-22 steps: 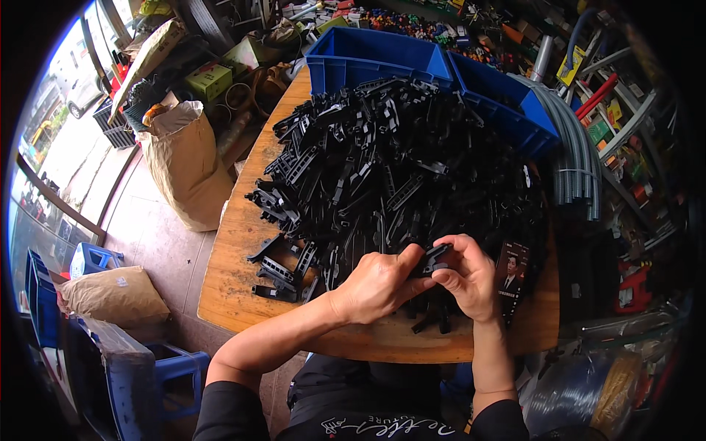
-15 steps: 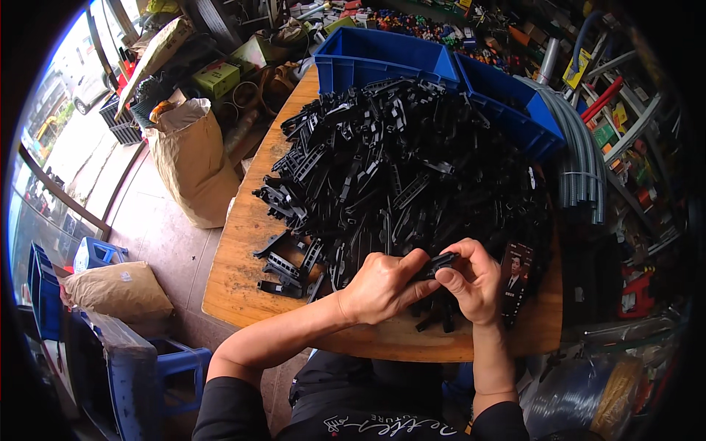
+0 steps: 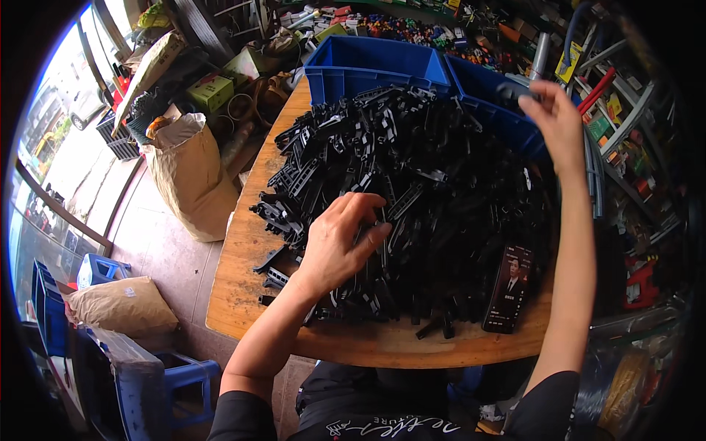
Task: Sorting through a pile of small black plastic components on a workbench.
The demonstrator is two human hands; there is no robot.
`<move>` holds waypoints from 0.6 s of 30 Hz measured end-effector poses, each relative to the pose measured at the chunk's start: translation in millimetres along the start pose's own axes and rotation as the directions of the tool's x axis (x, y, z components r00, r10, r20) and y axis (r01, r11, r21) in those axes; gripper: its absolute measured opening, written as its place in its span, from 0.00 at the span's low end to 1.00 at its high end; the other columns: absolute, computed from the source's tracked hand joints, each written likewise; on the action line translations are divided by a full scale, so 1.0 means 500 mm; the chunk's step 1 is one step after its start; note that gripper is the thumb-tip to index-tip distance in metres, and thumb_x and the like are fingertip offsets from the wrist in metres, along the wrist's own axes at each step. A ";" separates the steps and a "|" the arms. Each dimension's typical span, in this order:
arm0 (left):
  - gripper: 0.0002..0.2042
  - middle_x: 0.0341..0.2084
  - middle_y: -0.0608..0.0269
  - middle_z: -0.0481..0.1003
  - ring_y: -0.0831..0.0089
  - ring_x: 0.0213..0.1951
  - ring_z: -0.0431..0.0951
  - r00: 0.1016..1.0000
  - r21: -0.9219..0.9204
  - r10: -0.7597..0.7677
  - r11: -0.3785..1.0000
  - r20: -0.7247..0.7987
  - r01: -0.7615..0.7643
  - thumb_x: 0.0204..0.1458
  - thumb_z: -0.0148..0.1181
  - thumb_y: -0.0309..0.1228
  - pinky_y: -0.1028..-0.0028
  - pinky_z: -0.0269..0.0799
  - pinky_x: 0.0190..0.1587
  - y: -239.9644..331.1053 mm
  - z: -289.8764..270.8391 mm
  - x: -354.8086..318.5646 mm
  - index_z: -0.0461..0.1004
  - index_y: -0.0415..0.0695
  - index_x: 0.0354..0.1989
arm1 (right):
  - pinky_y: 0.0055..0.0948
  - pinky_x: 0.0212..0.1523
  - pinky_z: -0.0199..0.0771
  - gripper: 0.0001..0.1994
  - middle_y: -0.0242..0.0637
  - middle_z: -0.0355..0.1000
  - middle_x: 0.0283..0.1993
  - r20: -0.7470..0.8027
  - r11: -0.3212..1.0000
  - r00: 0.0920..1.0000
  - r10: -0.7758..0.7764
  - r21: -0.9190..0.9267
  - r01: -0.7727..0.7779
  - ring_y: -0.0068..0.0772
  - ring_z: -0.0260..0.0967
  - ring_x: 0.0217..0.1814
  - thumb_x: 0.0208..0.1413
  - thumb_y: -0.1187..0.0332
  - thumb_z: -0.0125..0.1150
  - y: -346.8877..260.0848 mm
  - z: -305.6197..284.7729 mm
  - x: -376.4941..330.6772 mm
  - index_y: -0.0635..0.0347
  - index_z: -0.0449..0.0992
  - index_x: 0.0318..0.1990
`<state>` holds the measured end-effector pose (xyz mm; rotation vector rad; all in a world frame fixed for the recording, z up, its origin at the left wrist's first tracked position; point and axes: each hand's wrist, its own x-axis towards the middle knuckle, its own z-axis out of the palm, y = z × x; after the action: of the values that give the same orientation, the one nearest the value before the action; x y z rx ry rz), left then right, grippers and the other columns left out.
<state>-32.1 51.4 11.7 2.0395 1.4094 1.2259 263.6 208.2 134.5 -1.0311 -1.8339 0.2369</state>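
In the head view, the right hand (image 3: 555, 121) is out over the far-right blue bin (image 3: 507, 131), thumb and fingers pinched around one black plastic part (image 3: 507, 92)! The left hand (image 3: 334, 239) hovers in a loose curl, thumb and forefinger well apart, above the pile of black parts (image 3: 448, 198); whether its fingertips touch any, you can't tell.

That pile sprawls across the wooden surface (image 3: 239, 294), with a lit phone (image 3: 507, 290) at its near right edge. Beyond, the left blue bin (image 3: 379, 82) sits beside its twin, and over on the floor (image 3: 140, 217) a paper sack (image 3: 187, 176) stands open-topped.

The count: two hands, two bins, one phone, one gripped part, and a heap too tangled to number!
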 end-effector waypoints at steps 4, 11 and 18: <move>0.19 0.28 0.58 0.66 0.61 0.34 0.70 0.987 0.308 0.153 0.938 0.045 -0.159 0.46 0.62 0.41 0.65 0.69 0.33 0.003 0.068 -0.001 0.69 0.41 0.40 | 0.22 0.51 0.65 0.21 0.37 0.70 0.47 -0.019 0.996 0.998 -0.068 -0.058 0.067 0.23 0.67 0.46 0.54 0.64 0.63 0.026 -0.048 0.111 0.65 0.69 0.52; 0.17 0.31 0.57 0.68 0.59 0.38 0.71 0.994 0.463 0.075 0.880 0.083 -0.105 0.43 0.60 0.28 0.66 0.71 0.37 -0.015 0.084 -0.020 0.68 0.43 0.43 | 0.27 0.35 0.71 0.12 0.38 0.72 0.32 0.619 0.988 0.785 -0.019 -0.110 0.111 0.33 0.70 0.34 0.42 0.71 0.68 -0.139 0.068 -0.333 0.63 0.76 0.35; 0.14 0.30 0.56 0.67 0.60 0.36 0.70 0.988 0.538 0.148 0.831 0.038 -0.145 0.40 0.51 0.22 0.67 0.68 0.37 -0.021 0.087 -0.013 0.70 0.37 0.38 | 0.32 0.37 0.71 0.11 0.39 0.71 0.34 0.459 0.970 0.888 0.002 -0.217 0.110 0.41 0.69 0.37 0.41 0.75 0.67 -0.106 0.130 -0.488 0.65 0.74 0.34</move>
<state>-3.1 57.3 -22.5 2.5558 1.7844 0.9544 220.1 12.9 -28.6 -1.1554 -2.3630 0.2445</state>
